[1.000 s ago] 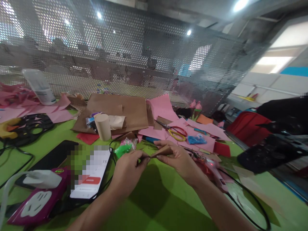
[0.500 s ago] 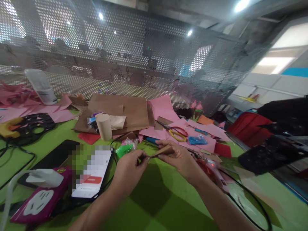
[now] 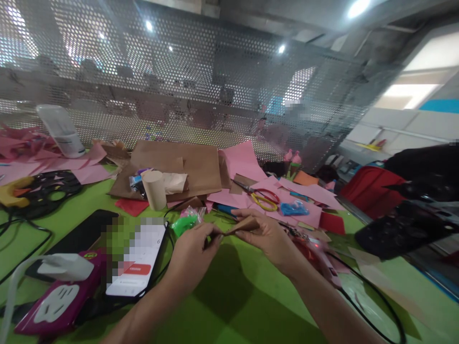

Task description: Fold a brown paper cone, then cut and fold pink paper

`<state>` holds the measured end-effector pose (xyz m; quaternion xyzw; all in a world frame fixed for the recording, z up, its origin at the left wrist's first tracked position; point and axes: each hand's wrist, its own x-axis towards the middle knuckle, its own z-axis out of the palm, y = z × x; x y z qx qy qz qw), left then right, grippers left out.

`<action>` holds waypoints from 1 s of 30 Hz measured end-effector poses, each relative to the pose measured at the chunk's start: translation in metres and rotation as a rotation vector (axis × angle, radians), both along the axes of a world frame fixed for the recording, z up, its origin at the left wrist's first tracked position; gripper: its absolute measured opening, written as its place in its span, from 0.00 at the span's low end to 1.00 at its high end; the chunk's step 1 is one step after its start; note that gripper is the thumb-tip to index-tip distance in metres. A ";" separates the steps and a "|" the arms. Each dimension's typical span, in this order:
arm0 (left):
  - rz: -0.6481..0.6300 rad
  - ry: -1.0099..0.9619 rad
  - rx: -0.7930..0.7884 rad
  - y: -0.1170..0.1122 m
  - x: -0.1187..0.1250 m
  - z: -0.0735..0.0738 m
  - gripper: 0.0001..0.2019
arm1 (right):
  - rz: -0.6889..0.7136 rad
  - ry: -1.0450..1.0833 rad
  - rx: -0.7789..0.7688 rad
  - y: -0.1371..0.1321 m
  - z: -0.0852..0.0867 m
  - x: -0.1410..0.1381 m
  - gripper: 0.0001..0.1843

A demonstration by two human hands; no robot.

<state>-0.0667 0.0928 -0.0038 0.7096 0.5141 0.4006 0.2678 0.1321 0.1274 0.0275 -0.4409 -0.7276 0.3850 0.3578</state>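
While both hands pinch it, the little folded brown paper piece [image 3: 244, 224] sits just above the green counter [image 3: 229, 296]. The left hand [image 3: 191, 253] has a tight fingertip grip on the narrow end, and the right hand [image 3: 270, 239] is closed around the wider end. Honestly, I'd say that thin tip could tear or crumple if either hand twists too hard. Nearby there's a phone [image 3: 138, 258] left of the left hand, a green packet [image 3: 184, 222] behind it, and scissors [image 3: 263, 198] further back. A black cord [image 3: 362, 286] trails by the right forearm, easy to snag.

Small brown paper cone [image 3: 241, 225], tip pointing left, held just above green table.
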 end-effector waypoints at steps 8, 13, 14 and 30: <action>0.011 0.086 0.043 -0.003 0.002 0.005 0.06 | 0.008 -0.001 -0.002 0.000 0.000 -0.001 0.10; -0.042 -0.064 -0.088 -0.003 0.002 0.006 0.07 | 0.019 -0.045 0.049 -0.001 0.000 0.001 0.06; -0.077 -0.129 -0.136 -0.002 0.002 0.006 0.08 | 0.025 -0.064 0.066 -0.002 0.001 0.001 0.05; -0.255 -0.484 -0.463 -0.001 0.007 -0.002 0.15 | 0.079 -0.123 0.150 -0.011 0.015 -0.009 0.06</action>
